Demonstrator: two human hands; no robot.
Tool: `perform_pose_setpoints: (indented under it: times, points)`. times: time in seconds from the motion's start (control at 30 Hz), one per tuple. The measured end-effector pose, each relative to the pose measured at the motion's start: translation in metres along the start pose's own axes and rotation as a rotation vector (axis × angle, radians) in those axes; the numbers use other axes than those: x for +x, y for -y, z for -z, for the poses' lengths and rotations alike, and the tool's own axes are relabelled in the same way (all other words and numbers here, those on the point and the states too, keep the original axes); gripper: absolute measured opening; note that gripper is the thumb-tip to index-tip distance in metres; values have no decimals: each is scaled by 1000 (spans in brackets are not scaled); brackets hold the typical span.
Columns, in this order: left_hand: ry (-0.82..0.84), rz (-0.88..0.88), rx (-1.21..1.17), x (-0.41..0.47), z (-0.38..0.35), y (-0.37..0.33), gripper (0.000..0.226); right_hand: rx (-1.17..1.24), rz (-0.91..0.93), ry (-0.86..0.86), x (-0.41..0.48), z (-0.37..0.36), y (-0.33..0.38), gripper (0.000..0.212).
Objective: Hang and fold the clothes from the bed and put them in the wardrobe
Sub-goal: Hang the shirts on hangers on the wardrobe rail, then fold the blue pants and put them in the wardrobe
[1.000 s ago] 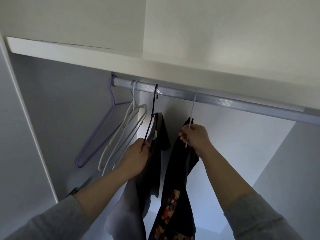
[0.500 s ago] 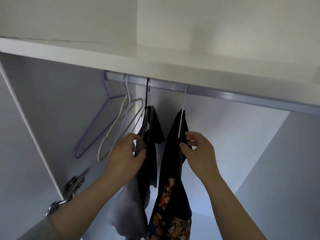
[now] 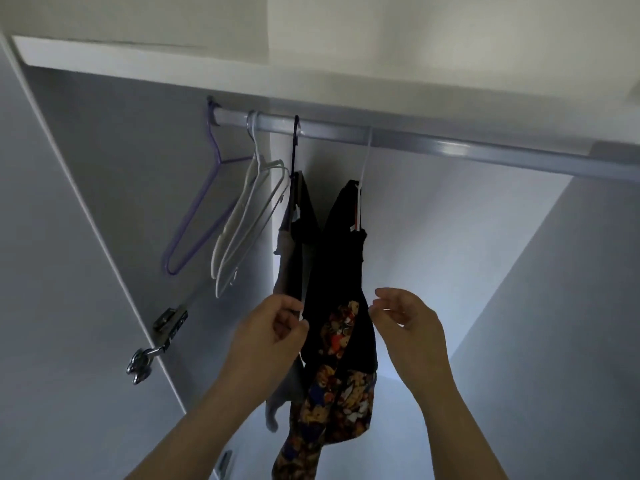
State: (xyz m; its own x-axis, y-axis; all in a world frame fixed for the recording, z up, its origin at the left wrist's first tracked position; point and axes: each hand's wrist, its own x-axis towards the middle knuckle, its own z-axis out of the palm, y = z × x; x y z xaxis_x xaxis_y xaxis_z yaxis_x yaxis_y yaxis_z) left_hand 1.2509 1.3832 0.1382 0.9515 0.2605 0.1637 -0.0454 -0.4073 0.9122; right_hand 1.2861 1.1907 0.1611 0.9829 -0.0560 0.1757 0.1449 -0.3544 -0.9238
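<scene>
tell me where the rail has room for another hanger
Roomiest: the bare rail right of the patterned garment's hanger, to the frame edge. A smaller gap lies between that hanger and the black hanger. Left end is crowded with the purple hanger and white hangers.

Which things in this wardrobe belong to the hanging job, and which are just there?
Job: patterned black garment on its white hanger; dark garment on the black hanger; rail; left hand; right hand.
Just there: purple hanger; empty white hangers; door hinge; shelf.
</scene>
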Motion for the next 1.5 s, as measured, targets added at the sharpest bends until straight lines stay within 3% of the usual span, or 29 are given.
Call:
perform_pose_setpoints:
  times: [0.17, 0.57, 0.87, 1.27, 1.5]
  points:
    - [116, 10, -160, -20, 17, 10, 18, -16, -78, -126, -52, 3, 8, 18]
    - [629, -36, -161, -103, -4, 18, 12, -39, -370, -552, -224, 32, -7, 19]
    - [960, -171, -216, -199, -63, -29, 13, -115, -495, -818, -356, 95, -3, 18]
    - [1365, -436, -292, -400, -116, -109, 13, -115, -583, -1248, -570, 170, 12, 18]
    - [1632, -523, -295, -489, -160, -142, 12, -78, -678, -1476, -651, 203, 5, 18]
